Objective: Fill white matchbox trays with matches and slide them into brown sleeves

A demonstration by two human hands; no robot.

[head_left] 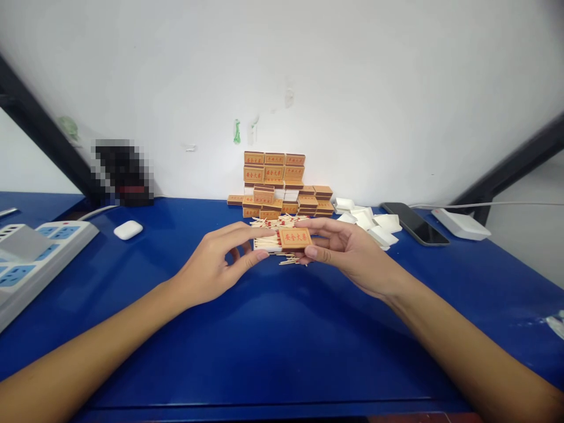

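Between my two hands, above the blue table, is a matchbox [296, 238] with an orange-brown sleeve and red lettering. Its white tray [268, 247] sticks out of the sleeve on the left, and red-tipped matches show in it. My right hand [341, 247] grips the sleeve end between thumb and fingers. The tray end sits between the thumb and index finger of my left hand [227, 258], which are closed on it. Loose matches [282, 221] lie in a pile just behind the box, with a few more [293, 259] below it.
Stacked matchboxes [274, 173] stand against the wall. White empty trays [365, 220] are heaped to their right, beside a phone [414, 223] and a white box-shaped device [462, 224]. On the left are a white earphone case [128, 230] and a power strip [39, 252] on the blue table [273, 346].
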